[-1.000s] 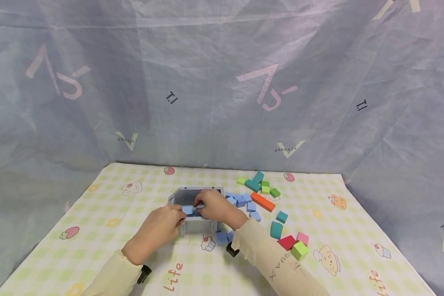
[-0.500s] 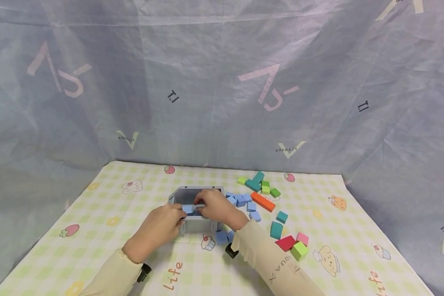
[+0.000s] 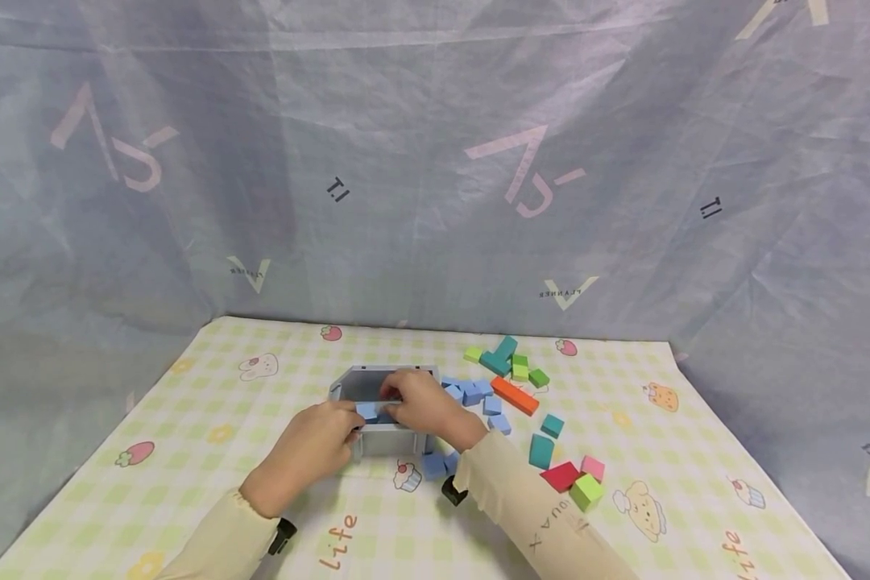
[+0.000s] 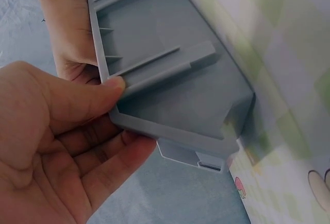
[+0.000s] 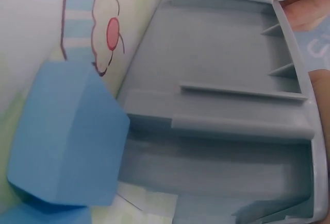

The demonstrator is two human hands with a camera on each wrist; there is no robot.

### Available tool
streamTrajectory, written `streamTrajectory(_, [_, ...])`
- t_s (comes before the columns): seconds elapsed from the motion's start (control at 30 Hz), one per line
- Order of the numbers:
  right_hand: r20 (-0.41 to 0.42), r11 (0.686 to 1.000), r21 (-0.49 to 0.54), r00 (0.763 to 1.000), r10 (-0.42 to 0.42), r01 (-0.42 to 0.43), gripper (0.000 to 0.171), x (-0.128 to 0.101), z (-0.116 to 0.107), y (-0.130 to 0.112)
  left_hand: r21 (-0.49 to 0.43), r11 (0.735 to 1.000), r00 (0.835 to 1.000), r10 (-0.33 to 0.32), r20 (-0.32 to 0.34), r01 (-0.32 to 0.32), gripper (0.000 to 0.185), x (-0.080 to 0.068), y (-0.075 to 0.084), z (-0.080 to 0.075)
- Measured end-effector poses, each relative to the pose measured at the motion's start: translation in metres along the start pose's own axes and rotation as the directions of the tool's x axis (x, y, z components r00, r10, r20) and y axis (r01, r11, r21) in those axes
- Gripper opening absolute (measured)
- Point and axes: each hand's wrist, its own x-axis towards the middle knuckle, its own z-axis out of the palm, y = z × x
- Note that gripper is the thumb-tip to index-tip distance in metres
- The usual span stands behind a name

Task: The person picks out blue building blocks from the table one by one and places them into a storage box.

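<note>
A grey plastic box (image 3: pixel 387 379) stands open-topped on the checked mat (image 3: pixel 210 419), with light blue blocks (image 3: pixel 368 411) inside near its front rim. My left hand (image 3: pixel 350 428) pinches that front rim. In the left wrist view its thumb (image 4: pixel 77 100) presses the ribbed outer wall of the box (image 4: pixel 175 80) and its fingers curl beneath the edge. My right hand (image 3: pixel 395 401) lies over the same rim from the right, fingers curled down into the box onto the blue blocks. The right wrist view shows the box wall (image 5: pixel 221 80) close up, beside a blue block (image 5: pixel 67 136) on the mat.
Loose blue blocks (image 3: pixel 471 393) lie right of the box, and two more (image 3: pixel 435 466) at its near right corner. Farther right are an orange bar (image 3: pixel 515 395), teal pieces (image 3: pixel 503 354), green blocks (image 3: pixel 525 369), a red block (image 3: pixel 561 475) and a green cube (image 3: pixel 587 490). Fabric walls surround the mat.
</note>
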Motion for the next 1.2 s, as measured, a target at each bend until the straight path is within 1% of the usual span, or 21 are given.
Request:
streamTrajectory(0.17, [-0.006,0.997,0.067,1.000,-0.029,0.029,0.015,-0.006,-0.006,-0.001,-0.027,1.000,1.000,-0.011,0.014,0.011,0.015,-0.001,0.002,0.002])
streamTrajectory(0.27, [0.009,0.996,0.077,0.999,-0.047,0.046,0.018,-0.011,-0.012,-0.004,-0.033,0.999,0.999,-0.029,0.027,0.030,0.012,-0.003,0.003,0.001])
streamTrajectory(0.37, [0.015,0.994,0.101,0.999,-0.050,0.048,0.021,-0.018,-0.020,-0.007,-0.025,0.999,0.999,-0.039,0.021,0.040,0.009,-0.003,0.003,0.000])
streamTrajectory(0.47, [0.006,0.992,0.118,0.999,-0.040,0.039,0.020,-0.026,-0.028,-0.007,-0.014,0.999,0.999,-0.035,0.010,0.035,0.009,-0.002,0.002,-0.001])
streamTrajectory(0.57, [-0.027,0.989,0.142,0.999,-0.039,0.043,0.020,-0.033,-0.034,-0.004,-0.008,1.000,1.000,-0.029,0.007,0.029,0.011,-0.001,0.002,-0.002])
streamTrajectory(0.67, [-0.081,0.986,0.159,0.996,-0.037,0.050,0.020,-0.041,-0.043,0.002,-0.009,1.000,1.000,-0.028,0.012,0.028,0.012,0.000,0.002,-0.002])
streamTrajectory(0.83, [-0.170,0.985,0.172,0.985,0.011,0.019,0.017,-0.054,-0.054,0.014,-0.023,0.999,0.999,-0.039,0.024,0.039,0.010,-0.001,0.004,-0.002])
streamTrajectory(0.97, [-0.207,0.979,0.202,0.977,0.049,-0.006,0.016,-0.064,-0.060,0.023,-0.030,0.998,0.998,-0.046,0.030,0.047,0.009,-0.001,0.004,-0.003])
streamTrajectory(1.1, [-0.226,0.984,0.177,0.973,0.049,-0.008,0.015,-0.073,-0.064,0.028,-0.038,0.998,0.999,-0.042,0.031,0.043,0.009,-0.001,0.003,-0.003])
streamTrajectory(1.2, [-0.237,0.991,0.135,0.970,0.054,-0.022,0.015,-0.081,-0.066,0.035,-0.043,0.998,0.999,-0.036,0.031,0.037,0.009,0.000,0.003,-0.003])
